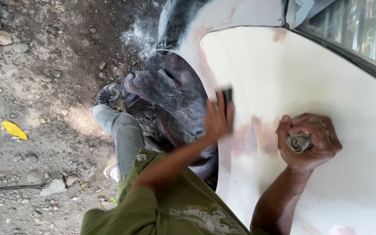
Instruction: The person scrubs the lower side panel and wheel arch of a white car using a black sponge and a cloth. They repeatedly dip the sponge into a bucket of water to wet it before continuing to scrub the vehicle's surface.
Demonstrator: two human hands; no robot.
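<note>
Against the pale, sanded side of a car body panel (310,74), a person crouches and works with both bare hands. Their left hand (217,117) reaches up and across from a bent elbow, the forearm rising at a slant from the olive-green shirt (170,209). Its fingers are spread flat and pressed over a small dark sanding block (227,98), which sticks out just above the fingertips and lies against the panel close to the curved edge of the wheel arch. The hand and block are blurred, so the exact hold on the block is hard to make out.

Off to the side of that grip, farther onto the panel, the right hand (309,141) is clenched into a tight fist around a crumpled grey-green rag (300,140). Folds of cloth show between thumb and curled fingers. The fist rests on the panel, wrist bent, with the forearm coming straight up from below.

Between the two hands the panel shows pinkish-brown patches (257,135) where the pale coat is rubbed thin. Behind the left hand, inside the wheel arch, hangs a dark, dusty covering (170,87) in crumpled folds. Beyond the right fist, at the panel's far edge, runs a black trim strip with window glass (362,30) past it.

Below the left arm the person's leg in grey trousers (122,130) stretches out to a worn grey shoe (107,92) on stony dirt ground (44,65). Well away from both hands lies a yellow leaf (15,130).
</note>
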